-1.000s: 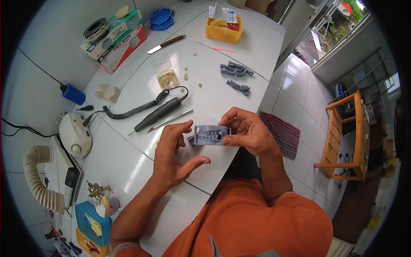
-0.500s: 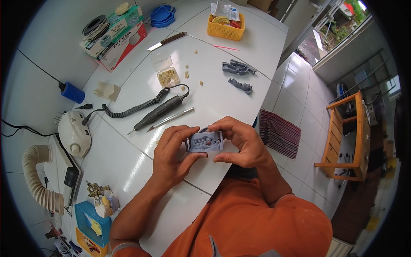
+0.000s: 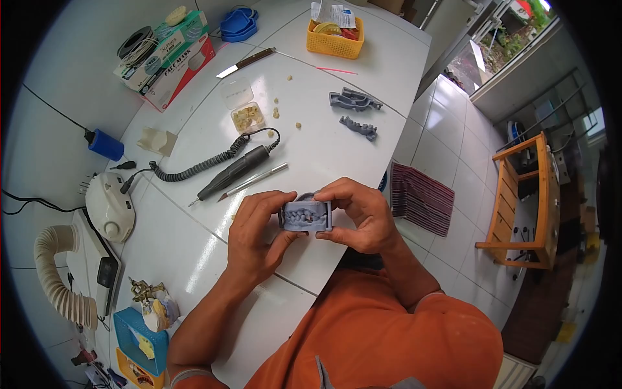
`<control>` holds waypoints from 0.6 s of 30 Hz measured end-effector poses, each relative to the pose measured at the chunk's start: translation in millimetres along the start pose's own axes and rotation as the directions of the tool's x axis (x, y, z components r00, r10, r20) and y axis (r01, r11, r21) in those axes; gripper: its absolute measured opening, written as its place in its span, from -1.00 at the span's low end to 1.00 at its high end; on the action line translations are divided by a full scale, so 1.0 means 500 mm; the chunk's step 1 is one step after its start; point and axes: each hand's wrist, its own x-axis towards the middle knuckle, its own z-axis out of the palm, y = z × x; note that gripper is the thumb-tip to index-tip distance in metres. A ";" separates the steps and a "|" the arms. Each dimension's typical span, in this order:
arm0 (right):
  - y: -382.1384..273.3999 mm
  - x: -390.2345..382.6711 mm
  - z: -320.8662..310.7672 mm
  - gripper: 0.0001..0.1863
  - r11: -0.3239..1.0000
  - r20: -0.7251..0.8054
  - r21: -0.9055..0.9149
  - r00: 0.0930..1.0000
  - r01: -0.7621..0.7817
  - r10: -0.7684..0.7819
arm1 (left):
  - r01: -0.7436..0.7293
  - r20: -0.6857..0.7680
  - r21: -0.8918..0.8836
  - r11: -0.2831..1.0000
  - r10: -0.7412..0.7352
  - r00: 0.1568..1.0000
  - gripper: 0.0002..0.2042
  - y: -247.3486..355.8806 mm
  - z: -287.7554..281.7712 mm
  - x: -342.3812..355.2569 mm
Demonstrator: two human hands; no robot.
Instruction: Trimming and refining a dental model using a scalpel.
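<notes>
A grey resin dental model [image 3: 305, 216], with rows of teeth in a frame, is held upright between both hands. My left hand [image 3: 258, 236] grips its left side with fingers and thumb. My right hand [image 3: 360, 220] grips the right side, fingers over the top corner, thumb at the lower edge. Just beyond them lie a slim silver blade tool [image 3: 253, 182] and a black rotary handpiece [image 3: 234, 172] on a coiled cord. Farther off sit two grey model pieces [image 3: 355, 100] [image 3: 358, 128] and a small clear open box [image 3: 247, 117] of tan bits, with several loose bits beside it.
A knife [image 3: 246, 61], yellow basket [image 3: 335, 44] and mask boxes [image 3: 170, 70] are at the back. On the left are a white control unit [image 3: 110, 206], beige hose [image 3: 52, 262] and blue bin [image 3: 133, 330]. A wooden chair [image 3: 508, 240] stands beyond the table's right edge [image 3: 406, 118].
My left hand has closed onto the model's left side. My right hand has shifted lower, its thumb now at the bottom edge. The model has moved slightly left and down.
</notes>
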 end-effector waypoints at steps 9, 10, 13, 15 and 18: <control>0.001 -0.003 0.008 -0.31 0.997 -0.028 -0.070 0.998 0.045 -0.047 | -0.040 -0.044 0.013 0.999 0.041 0.998 -0.42 -0.010 0.007 -0.001; 0.002 -0.004 0.008 -0.31 0.997 -0.029 -0.070 0.999 0.044 -0.046 | -0.048 -0.045 0.015 0.999 0.049 0.998 -0.42 -0.010 0.007 -0.002; 0.001 -0.006 0.008 -0.31 0.989 -0.041 -0.137 0.997 0.063 -0.069 | -0.050 -0.041 0.017 0.999 0.051 0.998 -0.41 -0.010 0.007 -0.001; -0.003 -0.006 0.008 -0.32 0.973 -0.044 -0.213 0.993 0.093 -0.105 | -0.044 -0.037 0.016 0.999 0.044 0.998 -0.41 -0.005 0.004 -0.001; -0.001 -0.005 0.012 -0.33 0.952 -0.058 -0.281 0.988 0.122 -0.144 | 0.003 -0.001 0.005 1.000 -0.003 1.000 -0.47 0.002 -0.001 0.002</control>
